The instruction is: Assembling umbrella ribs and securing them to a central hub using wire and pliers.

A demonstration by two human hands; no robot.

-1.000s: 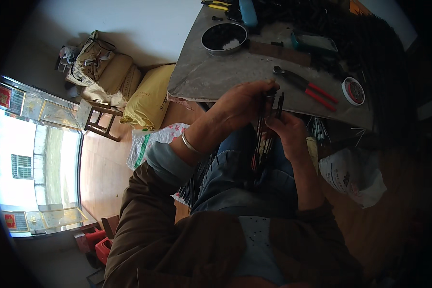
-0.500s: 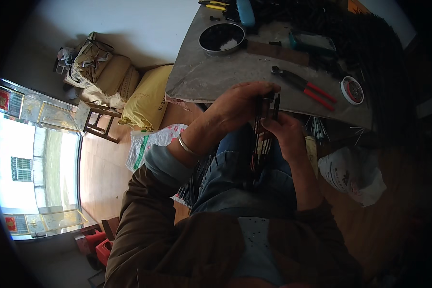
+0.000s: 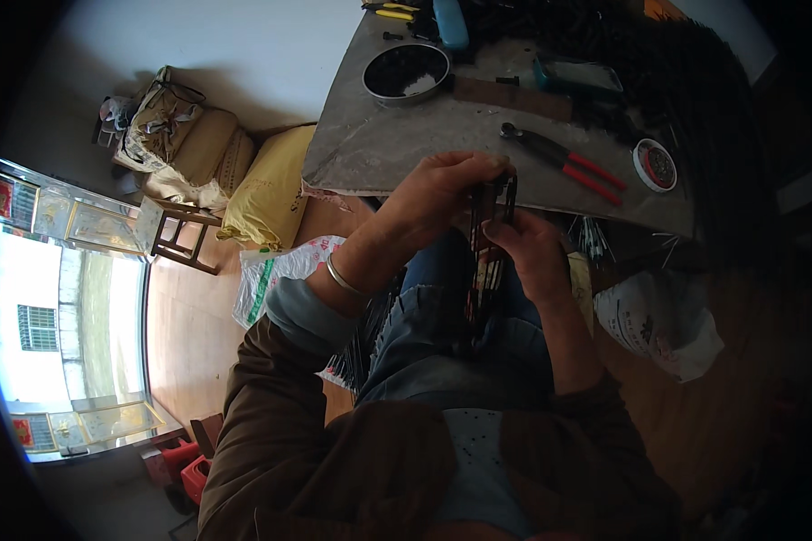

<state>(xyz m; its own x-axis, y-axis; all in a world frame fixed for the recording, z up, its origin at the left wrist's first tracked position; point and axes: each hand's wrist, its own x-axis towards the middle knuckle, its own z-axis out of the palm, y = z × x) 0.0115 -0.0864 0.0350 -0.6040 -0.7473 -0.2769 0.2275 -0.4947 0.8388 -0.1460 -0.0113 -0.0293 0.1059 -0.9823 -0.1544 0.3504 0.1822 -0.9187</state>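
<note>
Black slim rods (image 3: 475,293) sit in a bundle above the lap, left of the red-handled pliers (image 3: 564,163) and closer to the person's body. Left hand (image 3: 444,187): grip closed round the top end of the bundle, fingers bent over it. Right hand (image 3: 534,256): grip pinching the same rods lower down, thumb on the near side, other fingers partly hidden. Lower rod ends fade into the dark jeans (image 3: 415,361); can't count them.

Pliers lie on the grey surface (image 3: 370,149), handles pointing right and toward the body. Right of them, just beside: round dish (image 3: 656,167) of small bits. Beyond them: flat brown bar (image 3: 512,97), then teal box (image 3: 577,75). Beyond and left of them: dark bowl (image 3: 404,83), black contents plus a white clump. Farther past them, black parts (image 3: 559,32) in a heap, too dark to sort. Below the pliers and right, off the surface: white plastic bag (image 3: 654,329). Well left of them: yellow sack (image 3: 271,194).
</note>
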